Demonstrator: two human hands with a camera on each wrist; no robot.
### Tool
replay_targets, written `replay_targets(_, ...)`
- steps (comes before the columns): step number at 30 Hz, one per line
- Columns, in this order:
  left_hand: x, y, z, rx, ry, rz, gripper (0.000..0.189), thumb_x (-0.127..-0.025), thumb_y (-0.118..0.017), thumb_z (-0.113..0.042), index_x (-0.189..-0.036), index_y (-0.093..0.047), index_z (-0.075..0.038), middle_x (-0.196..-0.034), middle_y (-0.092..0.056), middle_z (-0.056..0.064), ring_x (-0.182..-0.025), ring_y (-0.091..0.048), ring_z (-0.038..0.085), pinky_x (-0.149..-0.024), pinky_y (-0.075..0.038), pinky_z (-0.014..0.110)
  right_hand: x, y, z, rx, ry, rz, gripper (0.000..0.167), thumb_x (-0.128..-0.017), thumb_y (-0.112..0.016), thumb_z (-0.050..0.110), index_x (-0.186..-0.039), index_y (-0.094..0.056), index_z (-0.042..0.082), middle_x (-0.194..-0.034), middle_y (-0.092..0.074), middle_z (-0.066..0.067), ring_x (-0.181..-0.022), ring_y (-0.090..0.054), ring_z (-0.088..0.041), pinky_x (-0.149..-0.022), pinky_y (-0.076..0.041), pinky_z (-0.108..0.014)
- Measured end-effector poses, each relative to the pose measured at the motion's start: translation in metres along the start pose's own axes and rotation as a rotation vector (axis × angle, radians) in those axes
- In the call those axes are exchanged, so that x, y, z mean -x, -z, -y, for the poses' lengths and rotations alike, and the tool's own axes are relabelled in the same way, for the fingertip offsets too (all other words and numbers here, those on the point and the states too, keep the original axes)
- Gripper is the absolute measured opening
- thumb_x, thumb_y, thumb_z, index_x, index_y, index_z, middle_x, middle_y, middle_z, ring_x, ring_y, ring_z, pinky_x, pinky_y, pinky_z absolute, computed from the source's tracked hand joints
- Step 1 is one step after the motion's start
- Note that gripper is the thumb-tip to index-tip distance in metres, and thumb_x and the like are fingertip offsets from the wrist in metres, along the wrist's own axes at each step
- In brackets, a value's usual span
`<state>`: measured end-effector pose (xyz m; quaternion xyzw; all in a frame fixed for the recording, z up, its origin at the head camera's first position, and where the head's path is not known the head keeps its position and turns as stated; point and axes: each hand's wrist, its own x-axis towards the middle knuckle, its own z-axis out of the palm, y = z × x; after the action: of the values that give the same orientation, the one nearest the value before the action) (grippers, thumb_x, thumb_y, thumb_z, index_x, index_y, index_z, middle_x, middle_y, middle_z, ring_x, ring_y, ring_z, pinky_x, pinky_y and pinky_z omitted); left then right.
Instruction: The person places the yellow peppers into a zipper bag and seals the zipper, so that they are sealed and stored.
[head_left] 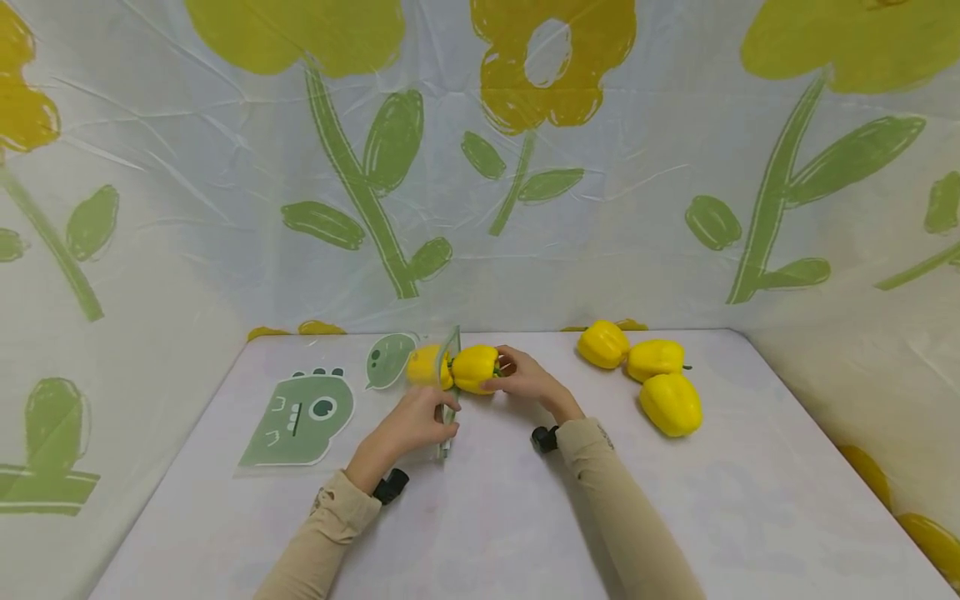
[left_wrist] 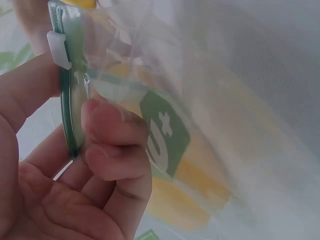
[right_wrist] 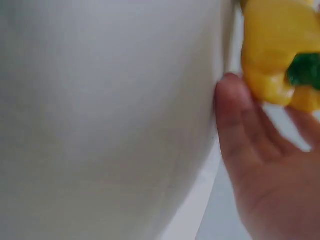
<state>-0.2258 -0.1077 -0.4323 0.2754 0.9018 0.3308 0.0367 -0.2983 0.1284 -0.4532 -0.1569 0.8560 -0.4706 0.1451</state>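
Note:
A clear zip bag [head_left: 303,421] with a green monster print lies on the left, its green-edged mouth raised and facing right. My left hand [head_left: 414,421] holds the bag's mouth; in the left wrist view its fingers curl round the green zip strip [left_wrist: 67,105], below a white slider [left_wrist: 59,50]. One yellow bell pepper [head_left: 426,367] shows through the film just inside the mouth. My right hand [head_left: 528,382] grips another yellow bell pepper [head_left: 476,369] by its stem end, right at the bag's opening. In the right wrist view the green stem [right_wrist: 305,70] faces the palm.
Three more yellow bell peppers sit in a cluster on the right: one at the back [head_left: 603,344], one in the middle [head_left: 656,359] and one in front [head_left: 671,405]. A flower-printed cloth [head_left: 637,250] walls the white table [head_left: 510,517] at the back and sides.

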Motion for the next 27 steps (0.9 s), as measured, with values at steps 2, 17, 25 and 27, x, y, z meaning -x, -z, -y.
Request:
replay_targets(2, 0.000, 0.000, 0.000, 0.001, -0.001, 0.007, 0.025, -0.078, -0.074, -0.008, -0.100, -0.074, 0.004, -0.060, -0.054, -0.005, -0.051, -0.045, 0.007, -0.049, -0.039, 0.022, -0.004, -0.001, 0.001, -0.004, 0.023, 0.033, 0.072, -0.081, -0.077, 0.029, -0.144, -0.047, 0.012, -0.129, -0.053, -0.013, -0.109, -0.054, -0.027, -0.092, -0.046, -0.043)
replay_targets(17, -0.002, 0.002, 0.001, -0.002, -0.031, 0.031, 0.023, -0.080, -0.074, -0.006, -0.101, -0.075, 0.003, -0.059, -0.052, -0.006, -0.052, -0.046, 0.008, -0.050, -0.040, 0.023, -0.019, -0.004, 0.007, -0.063, 0.075, 0.143, 0.071, -0.087, -0.074, 0.025, -0.149, -0.041, 0.024, -0.145, -0.042, -0.010, -0.109, -0.055, -0.030, -0.091, -0.044, -0.045)
replay_targets(25, -0.002, 0.004, 0.003, 0.025, -0.035, 0.040, 0.022, -0.081, -0.074, -0.004, -0.102, -0.075, 0.003, -0.057, -0.051, -0.007, -0.050, -0.045, 0.007, -0.050, -0.040, 0.022, -0.027, -0.012, 0.015, -0.097, 0.088, 0.181, 0.073, -0.089, -0.074, 0.019, -0.151, -0.037, 0.025, -0.148, -0.039, -0.008, -0.111, -0.054, -0.029, -0.095, -0.044, -0.043)
replay_targets(27, -0.002, 0.005, 0.003, 0.031, -0.039, 0.042, 0.022, -0.081, -0.074, -0.004, -0.102, -0.075, 0.004, -0.056, -0.051, -0.007, -0.050, -0.044, 0.006, -0.050, -0.040, 0.022, -0.030, -0.015, 0.018, -0.099, 0.080, 0.201, 0.073, -0.089, -0.073, 0.017, -0.152, -0.036, 0.026, -0.149, -0.039, -0.008, -0.111, -0.055, -0.029, -0.094, -0.045, -0.043)
